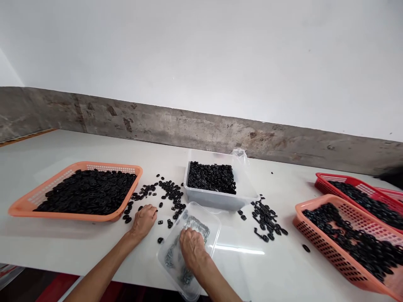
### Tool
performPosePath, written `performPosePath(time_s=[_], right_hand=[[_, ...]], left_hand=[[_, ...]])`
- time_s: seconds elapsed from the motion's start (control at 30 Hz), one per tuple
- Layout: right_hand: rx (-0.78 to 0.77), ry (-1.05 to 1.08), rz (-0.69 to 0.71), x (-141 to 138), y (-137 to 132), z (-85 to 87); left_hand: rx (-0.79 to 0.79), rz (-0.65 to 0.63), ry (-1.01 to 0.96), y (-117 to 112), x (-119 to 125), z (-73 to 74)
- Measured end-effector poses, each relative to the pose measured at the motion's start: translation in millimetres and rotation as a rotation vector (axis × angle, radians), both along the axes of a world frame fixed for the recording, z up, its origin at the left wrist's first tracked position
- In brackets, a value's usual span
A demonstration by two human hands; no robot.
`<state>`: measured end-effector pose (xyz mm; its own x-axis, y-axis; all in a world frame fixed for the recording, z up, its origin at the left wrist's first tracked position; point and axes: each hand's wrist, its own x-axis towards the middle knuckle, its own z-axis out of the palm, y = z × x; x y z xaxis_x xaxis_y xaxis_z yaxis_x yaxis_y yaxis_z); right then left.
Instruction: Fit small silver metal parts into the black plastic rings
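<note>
My left hand (144, 220) rests on the white table just right of an orange basket, its fingers curled together. What it holds, if anything, is hidden. Loose black oval pieces with holes (172, 191) lie scattered beyond it. My right hand (192, 247) reaches down into a clear shallow plastic box (217, 224), fingers bent together among small metal parts (197, 224). The parts are too small to name, and whatever is between those fingers cannot be seen. The box sits in front of a larger translucent bin (214, 201) of small black pieces (211, 176).
The orange basket (77, 216) at left is heaped with black ovals. Another orange basket (327, 247) and a red basket (349, 180) with dark pieces stand at right. Linked black pieces (266, 218) lie between. A crumpled plastic bag (241, 156) is behind the bin, near the wall (201, 126).
</note>
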<state>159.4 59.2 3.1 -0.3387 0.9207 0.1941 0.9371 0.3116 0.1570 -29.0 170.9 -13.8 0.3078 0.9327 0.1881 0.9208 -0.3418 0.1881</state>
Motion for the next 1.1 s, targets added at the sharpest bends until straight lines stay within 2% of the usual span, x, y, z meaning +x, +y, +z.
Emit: performPosePath(time_s=[0.1,0.17,0.3,0.37,0.5,0.57,0.67,0.77,0.93,1.0,1.1], right_hand=[[-0.017,-0.040,-0.079,1,8,3.2],[-0.031,-0.062,-0.110,1,14,6.8],[-0.064,-0.115,-0.083,2,20,12.8],[-0.062,-0.144,-0.057,2,20,12.8],[-0.023,-0.199,-0.011,6,18,4.9],[0.007,-0.218,0.011,10,17,-0.4],[0.056,-0.225,0.050,17,14,-6.5],[0.109,-0.216,0.079,22,10,-9.8],[0.198,-0.175,0.075,29,3,-10.2],[0.237,-0.157,0.065,33,-2,-7.8],[0.204,-0.008,0.083,40,-6,-1.4]], left_hand=[[0.031,-0.047,0.006,-10,1,-2.0],[0.059,-0.034,0.000,-5,0,-0.6],[0.115,0.069,-0.024,28,2,9.4],[0.122,0.081,-0.037,47,9,15.3],[0.085,-0.067,-0.045,70,38,18.1],[0.055,-0.153,-0.037,71,51,13.8],[0.020,-0.200,-0.022,66,61,6.0],[0.003,-0.207,-0.012,56,57,4.0],[0.009,-0.231,-0.036,39,43,12.6],[0.019,-0.205,-0.056,40,36,16.2],[0.025,-0.079,-0.083,51,22,21.3]])
